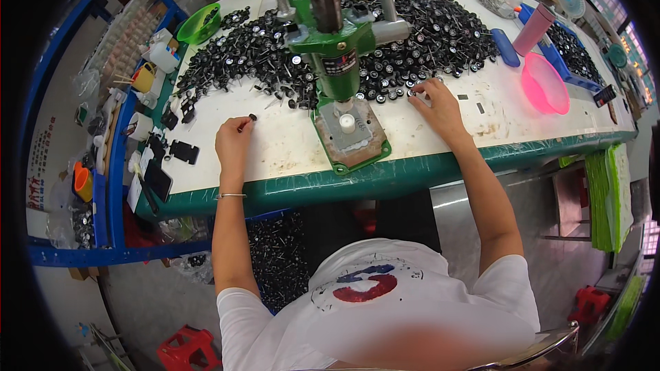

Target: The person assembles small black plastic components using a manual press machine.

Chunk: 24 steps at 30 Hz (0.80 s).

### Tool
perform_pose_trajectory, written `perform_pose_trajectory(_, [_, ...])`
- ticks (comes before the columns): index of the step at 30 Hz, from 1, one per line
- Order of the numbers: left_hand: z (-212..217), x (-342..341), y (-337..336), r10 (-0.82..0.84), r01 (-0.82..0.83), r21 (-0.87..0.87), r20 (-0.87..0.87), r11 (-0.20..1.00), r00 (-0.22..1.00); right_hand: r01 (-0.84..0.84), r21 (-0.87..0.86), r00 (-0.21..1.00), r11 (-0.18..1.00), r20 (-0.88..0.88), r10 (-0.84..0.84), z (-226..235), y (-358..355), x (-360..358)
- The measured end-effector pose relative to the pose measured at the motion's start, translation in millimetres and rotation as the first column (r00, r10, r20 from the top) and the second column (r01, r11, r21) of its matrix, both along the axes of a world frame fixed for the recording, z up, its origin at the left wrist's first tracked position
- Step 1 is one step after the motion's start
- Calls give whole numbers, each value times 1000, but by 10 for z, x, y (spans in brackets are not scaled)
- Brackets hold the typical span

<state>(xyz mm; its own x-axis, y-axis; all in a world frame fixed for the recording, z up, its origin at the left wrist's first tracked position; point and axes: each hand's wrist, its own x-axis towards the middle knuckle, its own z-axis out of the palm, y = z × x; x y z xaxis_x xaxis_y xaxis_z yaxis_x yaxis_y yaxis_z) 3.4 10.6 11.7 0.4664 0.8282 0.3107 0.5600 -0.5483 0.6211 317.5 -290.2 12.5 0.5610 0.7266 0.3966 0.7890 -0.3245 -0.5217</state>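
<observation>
My left hand (234, 140) is closed in a pinch over the white tabletop, left of the press. A small black round part (253, 117) shows at its fingertips. My right hand (438, 107) reaches to the near edge of a heap of black parts (430, 34) with round heads and thin metal stems. Its fingers curl down on a small round part (411, 93) there. Between my hands stands a green bench press (339, 72). Its metal base plate (361, 145) carries a white round seat (347, 123) under the ram.
At the left edge lie a phone (158, 178) and black clips (184, 152). A green basket (199, 24) stands at the back left. On the right are a pink basket (545, 84), a pink bottle (534, 29) and a blue tray (574, 69) of black parts.
</observation>
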Motion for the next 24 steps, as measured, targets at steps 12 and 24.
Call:
perform_pose_trajectory(12, [-16, 107, -747, -137, 274, -279, 426, 920, 894, -324, 207, 879, 923, -296, 375, 374, 438, -900])
perform_pose_trajectory(24, [122, 599, -1211, -158, 537, -370, 695, 758, 701, -262, 116, 526, 958, -815, 242, 464, 720, -746])
